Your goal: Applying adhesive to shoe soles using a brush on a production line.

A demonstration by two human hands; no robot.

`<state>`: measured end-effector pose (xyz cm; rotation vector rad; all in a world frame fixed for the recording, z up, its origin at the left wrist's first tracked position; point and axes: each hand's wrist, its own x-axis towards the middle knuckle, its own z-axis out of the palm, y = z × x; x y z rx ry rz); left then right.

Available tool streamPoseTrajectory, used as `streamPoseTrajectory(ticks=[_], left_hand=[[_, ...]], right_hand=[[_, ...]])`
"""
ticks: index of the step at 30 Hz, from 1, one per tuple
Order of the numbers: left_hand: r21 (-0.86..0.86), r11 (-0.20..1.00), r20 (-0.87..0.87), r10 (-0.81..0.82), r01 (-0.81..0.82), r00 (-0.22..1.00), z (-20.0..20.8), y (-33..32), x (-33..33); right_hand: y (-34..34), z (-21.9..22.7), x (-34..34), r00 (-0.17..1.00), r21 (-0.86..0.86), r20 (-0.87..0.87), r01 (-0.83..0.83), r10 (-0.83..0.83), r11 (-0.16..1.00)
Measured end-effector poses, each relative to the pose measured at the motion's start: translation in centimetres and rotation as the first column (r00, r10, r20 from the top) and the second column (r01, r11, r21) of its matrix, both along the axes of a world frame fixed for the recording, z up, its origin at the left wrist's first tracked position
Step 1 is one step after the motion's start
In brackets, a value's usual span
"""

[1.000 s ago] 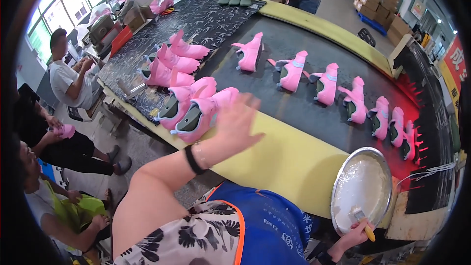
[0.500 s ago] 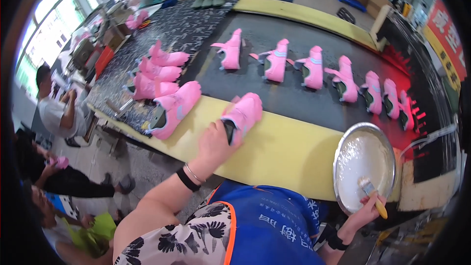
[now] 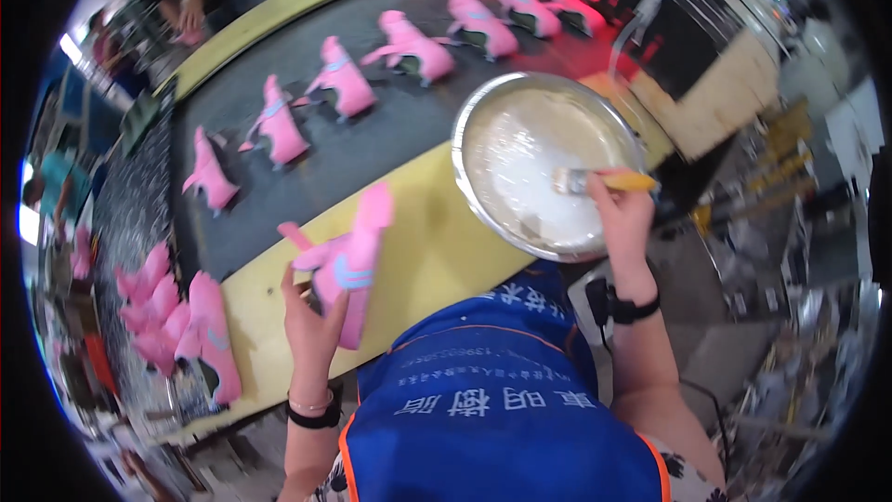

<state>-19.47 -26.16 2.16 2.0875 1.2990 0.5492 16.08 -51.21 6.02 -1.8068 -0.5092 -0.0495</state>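
Shoes [image 3: 344, 79], seven of them and all pink, made a row on the dark surface [image 3: 251, 223] beyond your left hand [image 3: 314, 316]. This row went toward the right, as far as the red light [image 3: 599, 28] beyond your right hand [image 3: 621, 218]. Judging from their places, these seven were probably the part already done, but it was too small to see whether they carried any coat.

One held shoe [image 3: 348, 270] was in work. Your left hand gripped it at its side, with thumb and fingers bent around it, above the yellow strip [image 3: 427, 260] of the desk. Whether it touched this strip could not be told, because it was somewhat blurred.

Your right hand was wrapped around the yellow handle of the brush [image 3: 571, 182]. The bristles were within the metal bowl [image 3: 462, 153], over or in the white paste [image 3: 520, 144]; which one, the view did not show. So the brushing of the held shoe seemed not finished, perhaps not begun.

To the left of your left hand stood one nearer shoe [image 3: 209, 335], and behind it a cluster of about three pink shoes [image 3: 153, 307]. They were apart from both your hands, and they seemed to be what was left.
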Motion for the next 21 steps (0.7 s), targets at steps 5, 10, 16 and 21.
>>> streamPoseTrajectory(ticks=[5,10,16,21], left_hand=[[-0.042,0.993,-0.335,-0.115,0.107,0.935,0.6,-1.6,1.0],[-0.298,0.937,0.067,-0.169,0.182,0.983,1.8,0.0,1.6],[-0.604,0.533,0.724,0.056,0.593,0.687,3.7,-2.6,2.9],[-0.59,0.43,0.728,-0.084,0.684,0.681,5.4,-3.4,7.0]], right_hand=[[1.9,-0.2,0.5,0.985,-0.306,0.169,0.016,0.037,0.952],[2.8,0.5,0.2,0.984,-0.557,0.12,-0.044,0.133,0.829],[1.0,3.3,-0.7,0.974,0.021,0.211,-0.095,0.088,0.995],[1.0,3.0,0.1,0.997,-0.348,0.075,-0.007,0.036,0.938]])
